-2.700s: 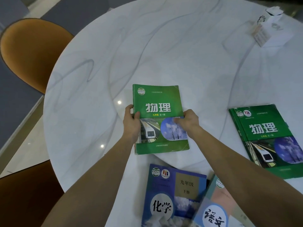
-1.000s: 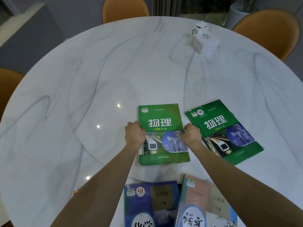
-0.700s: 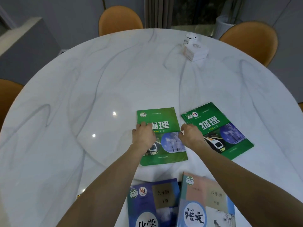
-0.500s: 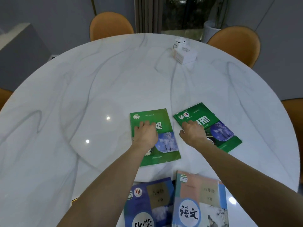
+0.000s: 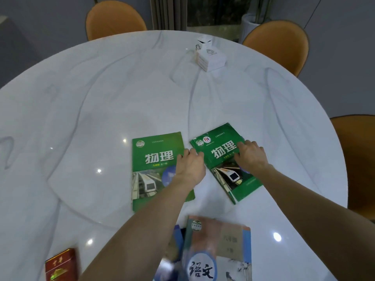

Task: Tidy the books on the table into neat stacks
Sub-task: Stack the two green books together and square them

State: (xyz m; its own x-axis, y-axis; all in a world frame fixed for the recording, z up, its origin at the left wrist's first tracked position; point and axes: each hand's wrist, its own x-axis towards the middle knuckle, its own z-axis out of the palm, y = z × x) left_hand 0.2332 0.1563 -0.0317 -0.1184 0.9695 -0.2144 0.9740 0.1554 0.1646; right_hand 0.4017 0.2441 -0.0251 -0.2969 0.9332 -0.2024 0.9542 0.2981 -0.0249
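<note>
On the white surface (image 5: 101,102) two green books lie side by side: the left hand (image 5: 189,169) reaches to the right book's (image 5: 221,159) left edge, the right hand (image 5: 250,157) lies spread flat on its cover, and the left book (image 5: 154,159) is untouched.

both hands (image 5: 190,167) (image 5: 250,157) shifted onto right green book (image 5: 223,159).

Round marble table (image 5: 101,98): green books (image 5: 156,159), white box (image 5: 211,57), red pack (image 5: 60,264).

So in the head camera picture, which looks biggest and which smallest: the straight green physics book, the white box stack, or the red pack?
1. Straight green physics book, biggest.
2 and 3. White box stack and red pack look alike; the pack is nearer and cut off, so unsure.
</note>
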